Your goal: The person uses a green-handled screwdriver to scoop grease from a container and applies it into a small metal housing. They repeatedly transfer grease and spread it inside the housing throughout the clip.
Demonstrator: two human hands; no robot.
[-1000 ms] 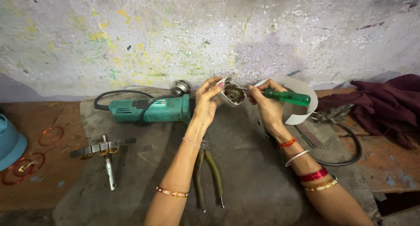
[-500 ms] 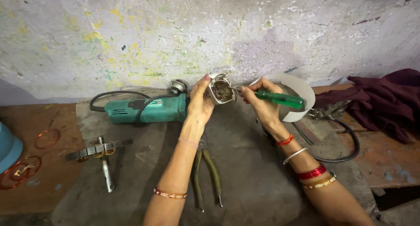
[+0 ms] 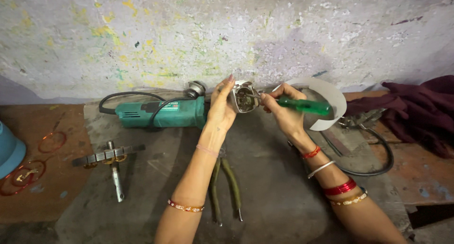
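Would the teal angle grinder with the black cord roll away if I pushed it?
Probably not: the teal angle grinder lies flat on its long body. It looks heavy for its size, and its looped black cord would likely drag behind.

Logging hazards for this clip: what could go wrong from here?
The green-handled screwdriver in the right hand works inside a small metal housing that the left hand holds in the air; a slip could jab the left fingers. Unsupported, the housing could also drop onto the angle grinder below.

Head cam, looking down, close over workbench (image 3: 265, 178), facing paint-flecked wall (image 3: 189, 31).
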